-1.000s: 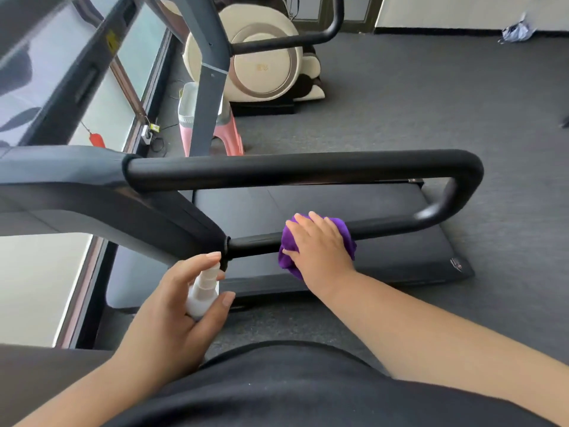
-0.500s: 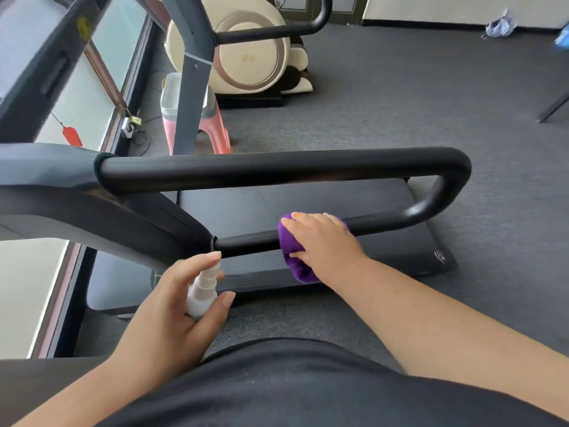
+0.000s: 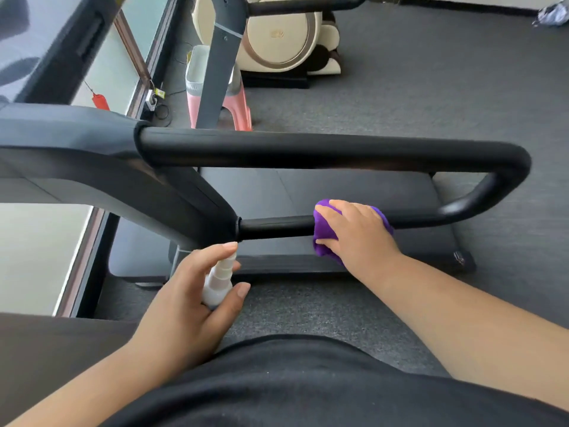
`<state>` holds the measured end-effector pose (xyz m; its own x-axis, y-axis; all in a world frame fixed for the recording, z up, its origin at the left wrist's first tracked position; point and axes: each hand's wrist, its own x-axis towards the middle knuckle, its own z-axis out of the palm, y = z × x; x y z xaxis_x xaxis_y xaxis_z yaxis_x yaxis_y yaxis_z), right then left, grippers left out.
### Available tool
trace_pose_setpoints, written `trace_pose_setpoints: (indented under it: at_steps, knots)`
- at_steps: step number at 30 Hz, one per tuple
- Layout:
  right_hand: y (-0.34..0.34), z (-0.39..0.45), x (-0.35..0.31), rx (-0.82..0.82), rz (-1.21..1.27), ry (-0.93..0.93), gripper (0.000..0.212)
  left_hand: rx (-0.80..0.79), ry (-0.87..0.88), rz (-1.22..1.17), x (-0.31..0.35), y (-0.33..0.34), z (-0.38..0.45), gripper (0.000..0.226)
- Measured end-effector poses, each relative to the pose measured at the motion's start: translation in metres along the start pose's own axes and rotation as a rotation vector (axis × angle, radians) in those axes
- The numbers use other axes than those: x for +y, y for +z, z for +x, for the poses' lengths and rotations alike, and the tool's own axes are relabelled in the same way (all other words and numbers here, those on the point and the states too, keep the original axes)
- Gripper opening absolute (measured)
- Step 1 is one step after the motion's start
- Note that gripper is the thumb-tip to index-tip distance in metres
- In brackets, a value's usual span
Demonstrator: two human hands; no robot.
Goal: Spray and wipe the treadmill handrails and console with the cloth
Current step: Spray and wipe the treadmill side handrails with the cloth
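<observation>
Right hand [image 3: 360,238] clamps bunched purple cloth [image 3: 323,232] around lower black padded handrail bar [image 3: 277,228]. Left hand [image 3: 191,303], nearer body, grips small white spray bottle [image 3: 218,282], forefinger on nozzle. Risk: loose cloth bunch slips off round bar; accidental squirt wets treadmill belt.

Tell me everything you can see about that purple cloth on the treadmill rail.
The purple cloth looks soft, like microfibre, bunched rather than spread flat. It is wrapped over the lower black handrail, partway along its length, with a fold hanging below the bar. The right hand covers most of it, fingers over the top and thumb underneath, pressing it to the rail. Only its left edge and a strip behind the knuckles show.
</observation>
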<state>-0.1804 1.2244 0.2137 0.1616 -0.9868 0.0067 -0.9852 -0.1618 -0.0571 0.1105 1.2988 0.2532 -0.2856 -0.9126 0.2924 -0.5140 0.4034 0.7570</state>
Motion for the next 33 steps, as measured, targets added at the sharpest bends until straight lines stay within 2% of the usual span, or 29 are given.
trace_pose_setpoints:
  at_steps: [6,10,15,22,26,28,30,33]
  knots:
    - [0.024,0.042,-0.115,-0.010,0.066,-0.191,0.061,0.037,0.004,0.029,-0.001,-0.009,-0.010,0.056]
    - [0.027,0.048,-0.120,-0.021,0.045,-0.238,0.054,0.021,0.003,0.014,0.000,-0.009,-0.008,0.051]
    - [0.019,0.031,-0.079,-0.050,0.040,-0.233,0.055,-0.030,0.045,0.002,0.011,0.010,0.011,0.061]
    - [-0.003,-0.018,0.022,-0.072,-0.051,-0.046,0.067,-0.086,0.164,-0.047,0.038,0.047,0.037,0.062]
    - [-0.043,-0.049,0.082,-0.013,-0.041,0.065,0.046,-0.083,0.221,-0.035,0.060,0.069,0.045,0.060]
    - [-0.062,-0.053,0.104,0.059,-0.044,0.056,0.044,-0.070,0.225,-0.025,0.072,0.082,0.046,0.059]
    - [-0.068,-0.055,0.118,0.107,-0.114,-0.001,0.050,-0.059,0.225,-0.031,0.085,0.097,0.047,0.059]
    - [-0.054,-0.060,0.135,0.043,-0.263,-0.110,0.073,-0.059,0.252,-0.012,0.108,0.119,0.045,0.061]
